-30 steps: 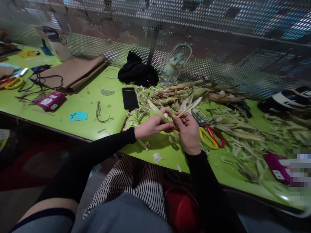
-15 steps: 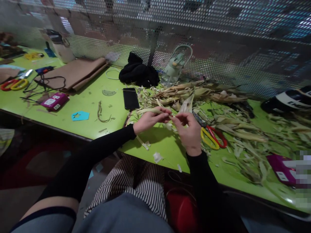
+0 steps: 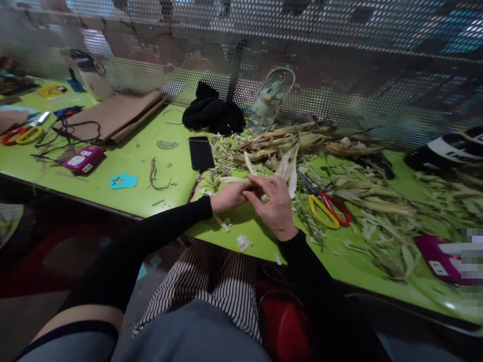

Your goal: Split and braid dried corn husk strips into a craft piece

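My left hand (image 3: 228, 196) is closed around a pale strip of corn husk (image 3: 233, 179), whose end sticks out to the left over the fingers. Fingers of my right hand (image 3: 274, 203) are bent over the left fingertips and pinch at the same husk strip; the contact point itself is hidden. Just beyond the hands lies a broad dried husk leaf (image 3: 290, 163), part of a heap of corn husks (image 3: 313, 138). To the right of my right hand rest scissors (image 3: 329, 209) with one yellow and one red handle.
A black phone (image 3: 201, 153) lies left of the husk scraps. Behind stand a green water bottle (image 3: 267, 106) and a bunched black cloth (image 3: 213, 113). Farther left are brown paper (image 3: 121, 114), a purple box (image 3: 83, 159) and a blue tag (image 3: 123, 181). Another purple box (image 3: 437, 259) sits at the right edge.
My right hand has moved left and turned over the left fingertips. The husk strip now bends upward beyond the hands. The view has shifted slightly.
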A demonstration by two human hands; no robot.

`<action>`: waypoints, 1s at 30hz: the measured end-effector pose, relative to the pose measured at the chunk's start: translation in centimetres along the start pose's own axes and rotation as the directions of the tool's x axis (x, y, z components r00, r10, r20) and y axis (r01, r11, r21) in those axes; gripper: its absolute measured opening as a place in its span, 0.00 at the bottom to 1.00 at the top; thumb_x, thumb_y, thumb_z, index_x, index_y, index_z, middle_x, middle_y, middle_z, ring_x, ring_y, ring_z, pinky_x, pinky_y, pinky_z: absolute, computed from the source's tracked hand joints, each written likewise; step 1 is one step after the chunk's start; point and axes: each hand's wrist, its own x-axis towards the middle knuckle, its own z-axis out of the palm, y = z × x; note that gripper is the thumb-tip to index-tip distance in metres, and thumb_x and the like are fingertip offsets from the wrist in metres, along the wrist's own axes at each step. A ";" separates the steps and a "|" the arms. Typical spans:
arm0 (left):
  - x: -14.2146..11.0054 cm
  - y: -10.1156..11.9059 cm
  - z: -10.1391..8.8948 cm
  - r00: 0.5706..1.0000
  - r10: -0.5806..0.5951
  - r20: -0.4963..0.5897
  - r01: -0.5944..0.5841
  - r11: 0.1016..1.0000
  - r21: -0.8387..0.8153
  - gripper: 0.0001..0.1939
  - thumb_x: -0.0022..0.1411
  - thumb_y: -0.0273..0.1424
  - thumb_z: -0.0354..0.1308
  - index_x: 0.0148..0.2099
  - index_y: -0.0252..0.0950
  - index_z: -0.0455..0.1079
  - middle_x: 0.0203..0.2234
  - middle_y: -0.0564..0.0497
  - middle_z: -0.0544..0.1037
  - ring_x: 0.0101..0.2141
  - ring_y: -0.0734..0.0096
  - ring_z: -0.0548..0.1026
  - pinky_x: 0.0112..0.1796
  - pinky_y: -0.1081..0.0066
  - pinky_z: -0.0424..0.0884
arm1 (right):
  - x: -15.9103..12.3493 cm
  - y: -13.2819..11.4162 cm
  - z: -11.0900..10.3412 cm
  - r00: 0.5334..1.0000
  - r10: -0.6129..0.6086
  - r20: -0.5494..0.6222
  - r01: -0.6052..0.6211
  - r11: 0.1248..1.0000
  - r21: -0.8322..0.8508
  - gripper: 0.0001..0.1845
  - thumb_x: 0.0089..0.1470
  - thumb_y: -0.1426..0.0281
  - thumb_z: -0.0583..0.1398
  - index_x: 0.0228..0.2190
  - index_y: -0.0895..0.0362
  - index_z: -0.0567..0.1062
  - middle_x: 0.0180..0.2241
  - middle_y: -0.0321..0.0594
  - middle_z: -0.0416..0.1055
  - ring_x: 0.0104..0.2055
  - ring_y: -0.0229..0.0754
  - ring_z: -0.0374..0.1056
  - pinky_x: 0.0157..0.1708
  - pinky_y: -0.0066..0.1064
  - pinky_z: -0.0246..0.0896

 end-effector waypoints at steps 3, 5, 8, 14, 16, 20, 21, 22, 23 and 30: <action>0.1 -0.3 0.1 0.999 0.034 0.012 -0.035 0.995 0.089 0.08 0.62 0.27 0.59 0.42 0.33 0.77 0.38 0.47 0.82 0.42 0.64 0.78 0.50 0.64 0.72 | -0.2 -0.1 0.2 1.000 -0.018 0.005 0.018 1.000 0.017 0.08 0.63 0.64 0.60 0.39 0.51 0.79 0.35 0.42 0.74 0.40 0.48 0.69 0.40 0.42 0.68; 0.2 -0.4 0.2 0.994 0.103 0.039 -0.103 0.995 0.000 0.09 0.64 0.30 0.57 0.44 0.33 0.76 0.40 0.47 0.81 0.41 0.67 0.78 0.49 0.66 0.72 | -0.2 -0.1 0.2 0.999 -0.005 -0.031 0.006 0.999 0.037 0.07 0.64 0.66 0.58 0.38 0.52 0.77 0.35 0.42 0.74 0.38 0.46 0.69 0.39 0.41 0.68; 0.4 -1.0 0.4 0.986 0.163 0.040 -0.160 0.986 -0.055 0.09 0.62 0.31 0.58 0.43 0.33 0.75 0.38 0.47 0.81 0.40 0.67 0.77 0.48 0.65 0.72 | -0.2 0.0 0.4 0.999 0.016 -0.046 -0.015 1.000 0.021 0.13 0.62 0.62 0.61 0.46 0.53 0.76 0.43 0.46 0.74 0.43 0.49 0.70 0.42 0.43 0.69; 0.2 -1.8 0.9 0.980 0.200 -0.003 -0.200 0.979 -0.027 0.06 0.59 0.30 0.59 0.36 0.38 0.77 0.33 0.43 0.79 0.46 0.53 0.76 0.50 0.56 0.72 | -0.3 -0.5 0.5 1.000 0.003 0.012 -0.004 1.000 0.028 0.09 0.65 0.62 0.59 0.38 0.50 0.78 0.38 0.42 0.77 0.43 0.49 0.73 0.45 0.44 0.69; 0.2 -1.4 0.6 0.980 0.198 0.004 -0.197 0.979 -0.058 0.07 0.60 0.32 0.61 0.40 0.37 0.77 0.35 0.45 0.79 0.46 0.56 0.76 0.52 0.57 0.72 | -0.4 -0.7 0.5 0.996 0.090 -0.002 -0.088 0.987 0.137 0.09 0.66 0.61 0.57 0.38 0.50 0.76 0.38 0.42 0.78 0.41 0.47 0.74 0.43 0.42 0.71; 0.1 0.1 0.1 0.999 0.023 0.025 -0.013 0.937 -0.350 0.14 0.62 0.38 0.63 0.42 0.31 0.74 0.34 0.50 0.77 0.36 0.72 0.76 0.47 0.64 0.74 | -0.6 -0.5 0.4 0.944 0.331 0.001 -0.304 0.867 0.396 0.13 0.65 0.56 0.57 0.43 0.51 0.72 0.37 0.40 0.77 0.34 0.42 0.74 0.33 0.35 0.72; 0.1 0.5 0.0 0.999 -0.007 0.031 0.020 0.896 -0.444 0.14 0.63 0.38 0.63 0.43 0.31 0.73 0.34 0.50 0.77 0.35 0.74 0.77 0.47 0.65 0.74 | -0.6 -0.5 0.4 0.932 0.363 -0.004 -0.326 0.843 0.427 0.14 0.64 0.55 0.58 0.44 0.51 0.71 0.38 0.40 0.77 0.35 0.41 0.74 0.33 0.34 0.72; 0.0 0.8 0.0 0.999 -0.017 0.036 0.033 0.853 -0.521 0.14 0.63 0.37 0.63 0.44 0.31 0.72 0.35 0.50 0.78 0.35 0.76 0.77 0.48 0.65 0.74 | -0.5 -0.4 0.3 0.925 0.380 -0.016 -0.334 0.831 0.445 0.15 0.63 0.55 0.59 0.45 0.51 0.71 0.40 0.40 0.76 0.36 0.41 0.74 0.34 0.34 0.73; 0.0 1.0 0.0 0.999 -0.015 0.040 0.036 0.815 -0.578 0.13 0.63 0.35 0.64 0.44 0.30 0.72 0.35 0.50 0.78 0.35 0.77 0.77 0.48 0.66 0.73 | -0.4 -0.3 0.2 0.920 0.392 -0.030 -0.336 0.825 0.453 0.16 0.62 0.55 0.60 0.45 0.51 0.72 0.40 0.40 0.76 0.37 0.41 0.74 0.35 0.34 0.73; -0.2 1.6 0.0 0.994 -0.089 0.067 0.111 0.702 -0.704 0.04 0.64 0.24 0.61 0.42 0.30 0.72 0.39 0.45 0.81 0.37 0.74 0.80 0.53 0.61 0.72 | 0.1 0.3 0.0 0.872 0.483 -0.080 -0.397 0.793 0.462 0.13 0.63 0.57 0.59 0.41 0.52 0.75 0.37 0.39 0.76 0.35 0.41 0.74 0.40 0.38 0.75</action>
